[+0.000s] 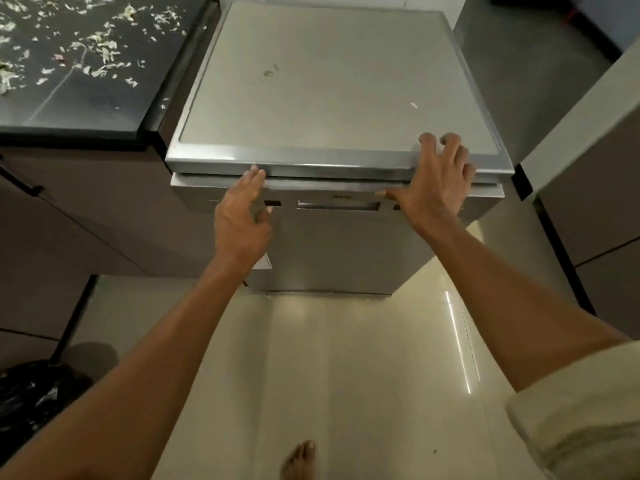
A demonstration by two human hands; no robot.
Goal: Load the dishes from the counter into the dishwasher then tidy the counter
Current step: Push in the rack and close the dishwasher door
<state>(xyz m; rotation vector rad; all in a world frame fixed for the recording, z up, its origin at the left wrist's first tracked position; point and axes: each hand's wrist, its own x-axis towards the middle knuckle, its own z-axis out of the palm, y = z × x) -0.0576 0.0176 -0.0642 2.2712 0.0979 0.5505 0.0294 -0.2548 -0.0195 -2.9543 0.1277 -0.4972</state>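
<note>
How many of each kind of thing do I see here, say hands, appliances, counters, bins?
Hands: 2, left hand and right hand, both on the dishwasher's front top edge
Dishwasher: 1, door closed
Dark counter strewn with scraps: 1
Black bin bag: 1
Bare foot: 1
Total: 6

One head-worn view – it looks steeply down and forward, close over the dishwasher (332, 98), with the floor (346, 358) below.
</note>
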